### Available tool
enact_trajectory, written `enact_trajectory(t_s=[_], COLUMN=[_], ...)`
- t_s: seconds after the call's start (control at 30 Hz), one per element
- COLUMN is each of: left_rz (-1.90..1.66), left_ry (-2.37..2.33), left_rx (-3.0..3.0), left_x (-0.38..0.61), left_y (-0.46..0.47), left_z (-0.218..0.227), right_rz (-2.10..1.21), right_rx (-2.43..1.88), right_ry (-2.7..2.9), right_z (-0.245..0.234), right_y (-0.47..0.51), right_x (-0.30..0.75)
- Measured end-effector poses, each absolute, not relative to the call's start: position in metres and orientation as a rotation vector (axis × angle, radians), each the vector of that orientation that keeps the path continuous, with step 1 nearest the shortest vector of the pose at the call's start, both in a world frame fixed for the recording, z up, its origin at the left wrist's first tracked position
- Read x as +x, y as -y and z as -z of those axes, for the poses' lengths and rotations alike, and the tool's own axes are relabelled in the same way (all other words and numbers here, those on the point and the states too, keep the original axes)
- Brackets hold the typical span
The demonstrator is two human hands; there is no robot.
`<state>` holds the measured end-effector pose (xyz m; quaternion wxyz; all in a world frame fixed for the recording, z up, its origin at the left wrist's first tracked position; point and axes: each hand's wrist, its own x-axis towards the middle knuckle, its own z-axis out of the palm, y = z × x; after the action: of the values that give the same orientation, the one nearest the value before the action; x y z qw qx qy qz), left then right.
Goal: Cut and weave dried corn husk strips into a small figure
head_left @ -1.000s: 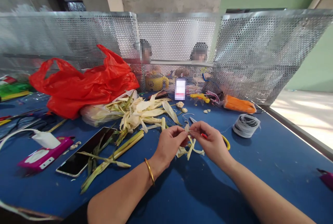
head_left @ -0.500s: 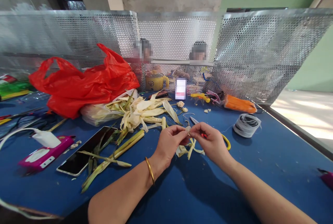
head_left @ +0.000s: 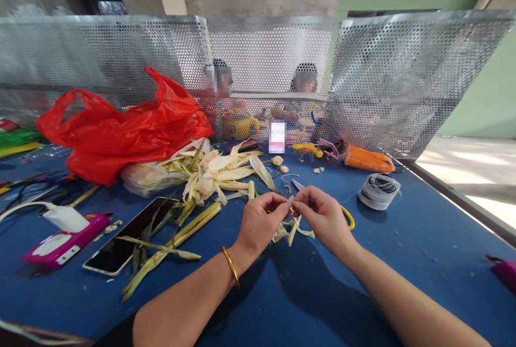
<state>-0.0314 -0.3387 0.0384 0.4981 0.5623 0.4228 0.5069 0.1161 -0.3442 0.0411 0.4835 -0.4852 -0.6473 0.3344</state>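
Between the fingertips of my left hand (head_left: 260, 223) and my right hand (head_left: 324, 223) is a small pale piece of what looks like corn husk (head_left: 291, 202). Both hands pinch it, thumbs against forefingers, so most of it is hidden. Under the hands lie a few cut husk strips (head_left: 293, 233). Behind my right hand lies a pair of scissors (head_left: 350, 220); a yellow handle and a blade tip show, the rest is covered. A pile of dried corn husks (head_left: 217, 170) spreads beyond my left hand. To the right sits a coil of thin pale wire (head_left: 378, 192).
A red plastic bag (head_left: 129, 132) stands at the back left. Green stalks (head_left: 193, 226) lie partly over a phone (head_left: 124, 242), beside a magenta power strip (head_left: 66, 242). A lit phone (head_left: 277, 136) leans on the perforated metal screen (head_left: 374, 78); an orange packet (head_left: 368, 158) lies nearby.
The view has shifted slightly, so the table's things sit a little further left. My fingers have shifted slightly around the small pale piece; both hands still pinch it.
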Motion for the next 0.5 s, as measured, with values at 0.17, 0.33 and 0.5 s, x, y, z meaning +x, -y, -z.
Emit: enact_trajectory(t_s=[0.17, 0.33, 0.5], left_rz=[-1.225, -1.155, -1.114], left_ry=[-1.057, -0.965, -0.932], left_rx=[1.371, 1.027, 0.941], left_x=[-0.0308, -0.0308, -0.0317], left_y=[0.3395, 0.3406, 0.3393], left_z=[-0.0392, -0.0427, -0.0413], right_rz=[-0.85, -0.651, -0.544], right_rx=[-1.131, -1.106, -1.119], right_ry=[1.587, 1.721, 1.767], right_z=[-0.0409, -0.0406, -0.0386], right_y=[0.3445, 0.3449, 0.3436], right_x=[0.1161, 0.1177, 0.1203])
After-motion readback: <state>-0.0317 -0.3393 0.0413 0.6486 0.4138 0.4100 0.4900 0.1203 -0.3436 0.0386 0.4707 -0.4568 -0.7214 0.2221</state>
